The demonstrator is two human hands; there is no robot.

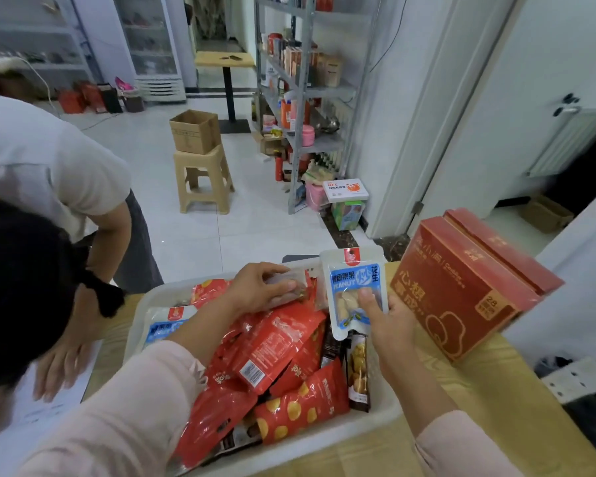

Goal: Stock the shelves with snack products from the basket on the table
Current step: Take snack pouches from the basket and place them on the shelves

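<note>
White basket point(135, 325) on the wooden worktop point(496, 407), heaped with red snack packets point(276, 342), a blue-and-white pouch point(167, 327) at its left end and a dark packet point(358, 371) at its right; my right hand point(389, 321) pinches a blue-and-white peanut pouch point(353, 287) upright above the basket's right side, thumb on its front face; my left hand point(255, 290) is curled over a clear packet point(289, 282) at the basket's far edge, fingers closed on it; red carton point(461, 294) stands tilted on the worktop just right of the basket; another person's hand point(61, 366) lies flat on a paper sheet point(49, 407) to the left; across the tiled floor, a metal shelf unit point(303, 98) carries boxes and bottles; a cardboard box point(195, 130) sits on a beige stool point(203, 180) near it.
</note>
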